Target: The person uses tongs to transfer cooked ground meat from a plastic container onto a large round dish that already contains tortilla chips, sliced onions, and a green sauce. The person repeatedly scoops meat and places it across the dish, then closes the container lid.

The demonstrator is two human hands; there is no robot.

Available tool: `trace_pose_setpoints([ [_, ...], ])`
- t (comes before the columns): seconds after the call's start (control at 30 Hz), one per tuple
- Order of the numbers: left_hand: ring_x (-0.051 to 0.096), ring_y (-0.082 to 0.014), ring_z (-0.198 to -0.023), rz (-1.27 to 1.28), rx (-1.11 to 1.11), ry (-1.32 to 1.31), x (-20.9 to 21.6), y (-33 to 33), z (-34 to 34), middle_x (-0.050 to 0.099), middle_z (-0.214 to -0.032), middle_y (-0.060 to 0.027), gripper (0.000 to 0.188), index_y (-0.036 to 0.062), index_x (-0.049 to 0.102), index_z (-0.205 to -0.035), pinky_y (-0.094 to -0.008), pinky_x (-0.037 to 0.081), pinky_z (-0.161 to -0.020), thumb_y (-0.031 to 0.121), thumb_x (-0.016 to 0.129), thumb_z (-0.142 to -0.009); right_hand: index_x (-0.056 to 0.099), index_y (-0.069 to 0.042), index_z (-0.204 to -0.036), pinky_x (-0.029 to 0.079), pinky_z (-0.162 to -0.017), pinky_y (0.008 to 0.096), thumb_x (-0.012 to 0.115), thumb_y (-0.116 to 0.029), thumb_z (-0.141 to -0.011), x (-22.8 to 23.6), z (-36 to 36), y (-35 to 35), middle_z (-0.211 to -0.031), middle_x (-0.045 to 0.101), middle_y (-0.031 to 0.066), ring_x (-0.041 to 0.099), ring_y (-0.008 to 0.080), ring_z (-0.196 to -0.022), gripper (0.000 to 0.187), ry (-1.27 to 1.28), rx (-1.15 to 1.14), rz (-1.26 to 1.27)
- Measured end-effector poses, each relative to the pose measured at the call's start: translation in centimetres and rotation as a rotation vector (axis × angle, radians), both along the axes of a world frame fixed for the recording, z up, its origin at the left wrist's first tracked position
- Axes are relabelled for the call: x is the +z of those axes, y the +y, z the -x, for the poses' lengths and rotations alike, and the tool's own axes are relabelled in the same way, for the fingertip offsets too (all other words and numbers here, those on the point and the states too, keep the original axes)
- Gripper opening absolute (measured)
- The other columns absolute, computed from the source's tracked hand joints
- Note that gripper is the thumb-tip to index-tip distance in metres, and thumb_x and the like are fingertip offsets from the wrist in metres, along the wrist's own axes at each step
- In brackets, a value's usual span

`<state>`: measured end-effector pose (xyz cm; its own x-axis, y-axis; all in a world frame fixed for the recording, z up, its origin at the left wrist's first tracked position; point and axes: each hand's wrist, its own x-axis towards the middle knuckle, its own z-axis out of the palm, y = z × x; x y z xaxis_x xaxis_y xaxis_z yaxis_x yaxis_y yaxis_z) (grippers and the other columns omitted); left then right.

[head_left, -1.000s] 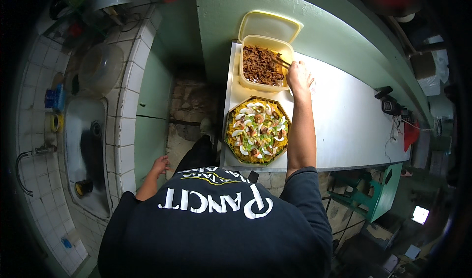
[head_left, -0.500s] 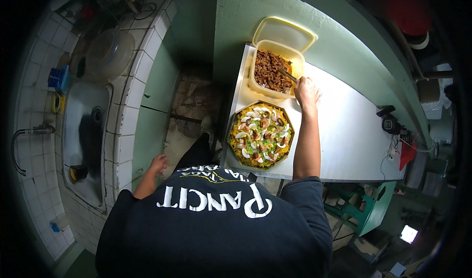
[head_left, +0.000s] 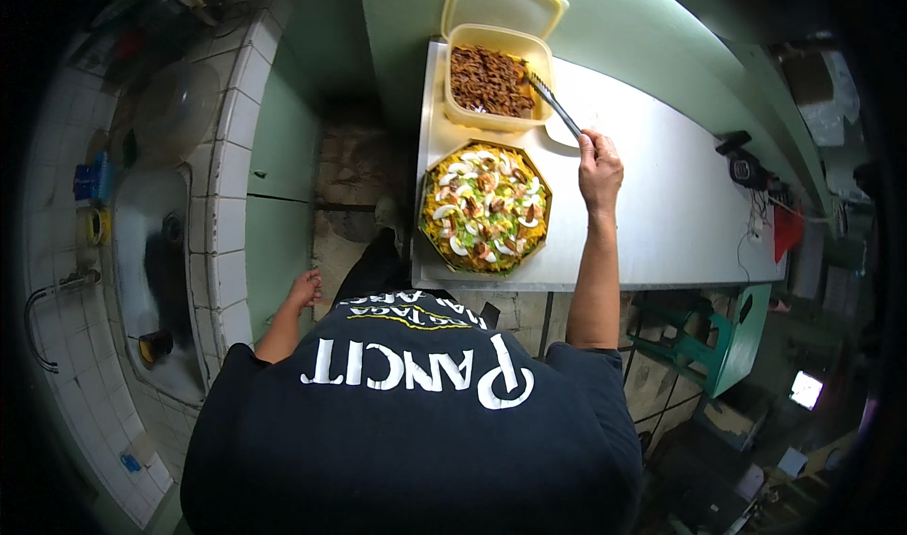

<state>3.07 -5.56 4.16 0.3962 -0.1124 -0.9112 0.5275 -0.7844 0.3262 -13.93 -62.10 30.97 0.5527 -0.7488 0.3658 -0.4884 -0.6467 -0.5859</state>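
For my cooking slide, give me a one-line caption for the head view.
Right hand holds tongs, tips over an open tub of brown food, beyond an octagonal tray of garnished food.

Right hand [head_left: 601,171] curled (arm [head_left: 595,275] outstretched), left hand [head_left: 304,290] lowered

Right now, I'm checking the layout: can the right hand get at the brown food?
Probably yes, with the tongs: the right hand holds them angled to the box, and the open lid leaves the food uncovered.
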Motion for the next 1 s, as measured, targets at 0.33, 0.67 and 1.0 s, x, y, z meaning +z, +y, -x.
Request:
trace_pose_setpoints([
  [0.33,0.058,-0.0126,-0.075,0.043,-0.046,-0.046,0.4,-1.4,1.2,0.064,-0.106,-0.0013,0.042,0.0193,0.052,-0.132,-0.0347,0.048,-0.064,0.027,0.057,-0.092,0.068,-0.013,-0.101,0.051,-0.074,0.0465,0.05,-0.03,-0.096,-3.1,-4.7,0.2,-0.097,0.065,0.01,0.065,0.0352,-0.084,0.025,0.382,-0.078,0.114],
  [0.67,0.065,-0.0128,-0.075,0.87,-0.335,-0.424,15.3,-21.0,-6.0,0.069,-0.089,-0.0072,0.026,0.0,0.065,-0.108,-0.0267,0.051,-0.069,0.02,0.063,-0.091,0.067,-0.007,-0.096,0.05,-0.079,0.0507,0.05,-0.033,-0.095,-4.0,-14.9,-3.9,-0.104,0.064,0.0168,0.064,0.0401,-0.091,0.031,0.521,-0.004,0.144],
  [1.0,0.038,-0.0366,-0.134,1.029,-0.172,-1.212,26.8,-31.5,-13.2,0.026,-0.153,-0.0192,0.084,0.0168,0.009,-0.154,-0.0488,0.032,-0.108,0.025,0.063,-0.09,0.07,-0.011,-0.099,0.05,-0.081,0.0459,0.05,-0.035,-0.094,-2.1,-10.6,-4.5,-0.092,0.069,0.0181,0.066,0.0382,-0.088,0.031,0.566,-0.116,0.023],
])
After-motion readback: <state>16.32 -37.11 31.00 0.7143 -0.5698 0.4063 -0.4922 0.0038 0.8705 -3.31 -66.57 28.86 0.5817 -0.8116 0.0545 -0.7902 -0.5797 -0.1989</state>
